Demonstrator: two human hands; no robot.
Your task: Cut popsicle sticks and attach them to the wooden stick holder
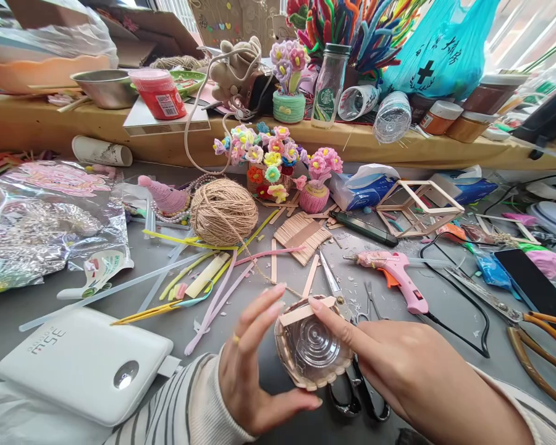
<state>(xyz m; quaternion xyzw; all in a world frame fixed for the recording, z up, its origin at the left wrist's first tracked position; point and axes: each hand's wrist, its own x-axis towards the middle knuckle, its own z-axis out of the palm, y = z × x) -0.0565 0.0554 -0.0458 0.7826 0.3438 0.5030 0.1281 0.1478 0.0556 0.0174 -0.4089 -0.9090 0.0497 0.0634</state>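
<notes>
A clear plastic cup ringed with wooden sticks is held between both hands, its ribbed bottom facing me. My left hand grips its left side, thumb underneath and fingers curled above. My right hand grips the right side, its forefinger pressing a loose wooden stick across the cup's top edge. Black-handled scissors lie on the grey table just under the cup.
A pink glue gun, a ball of twine, a stack of wooden sticks, pipe-cleaner flower pots, a stick frame, orange-handled shears and a white power bank crowd the table. A cluttered wooden shelf runs behind.
</notes>
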